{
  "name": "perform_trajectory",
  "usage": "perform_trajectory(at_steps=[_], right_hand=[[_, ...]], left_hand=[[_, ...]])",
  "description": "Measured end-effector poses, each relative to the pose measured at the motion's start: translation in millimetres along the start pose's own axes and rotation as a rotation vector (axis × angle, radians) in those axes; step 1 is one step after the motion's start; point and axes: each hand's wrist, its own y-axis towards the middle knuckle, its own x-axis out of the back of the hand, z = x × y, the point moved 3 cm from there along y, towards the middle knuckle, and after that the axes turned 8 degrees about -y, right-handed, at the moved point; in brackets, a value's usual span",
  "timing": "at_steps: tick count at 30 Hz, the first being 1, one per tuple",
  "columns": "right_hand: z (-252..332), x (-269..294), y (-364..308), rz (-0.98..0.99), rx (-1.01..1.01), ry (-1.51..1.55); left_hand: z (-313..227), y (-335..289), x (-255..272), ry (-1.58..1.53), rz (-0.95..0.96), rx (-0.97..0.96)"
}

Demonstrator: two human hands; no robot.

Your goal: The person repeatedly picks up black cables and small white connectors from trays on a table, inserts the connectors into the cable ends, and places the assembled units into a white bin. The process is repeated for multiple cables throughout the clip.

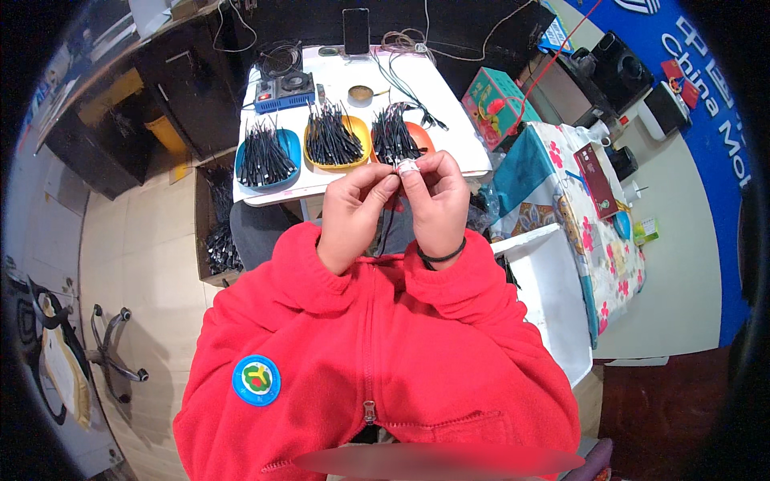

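Note:
My left hand [350, 210] and my right hand [440, 204] meet in front of my chest, just off the table's near edge. Left thumb and forefinger pinch a thin black cable [386, 231] whose loose part dangles below. Thumb and fingers of the right hand close on it beside them; the gripped end is mostly hidden. A white wrap [407, 166] sits around the right thumb tip. Behind the hands, bundles of short black cables fill a blue tray [293, 144], a yellow tray [365, 131] and an orange tray [424, 138], which the right hand partly covers.
On the white table [461, 152] stand a blue device with a round top [285, 92], a small round tin [360, 94] and an upright phone [356, 32]. Boxed cables [222, 244] lie lower left. A white bin [553, 305] and a flowered-cloth table [589, 232] flank my right.

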Motion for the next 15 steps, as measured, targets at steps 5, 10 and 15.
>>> perform_trajectory(at_steps=[5, 10, 15], right_hand=[[-4.2, 10.2, -4.3, 0.068, -0.013, -0.038], [-9.1, 14.2, -4.7, 0.139, 0.045, 0.032], [-12.0, 25.1, 0.5, 0.293, 0.010, 0.116]], left_hand=[[11.8, -2.8, 0.2, -0.318, -0.012, 0.251], [9.0, -4.4, 4.2, -0.277, 0.030, 0.263], [2.6, -7.1, 8.5, -0.254, 0.061, 0.319]])
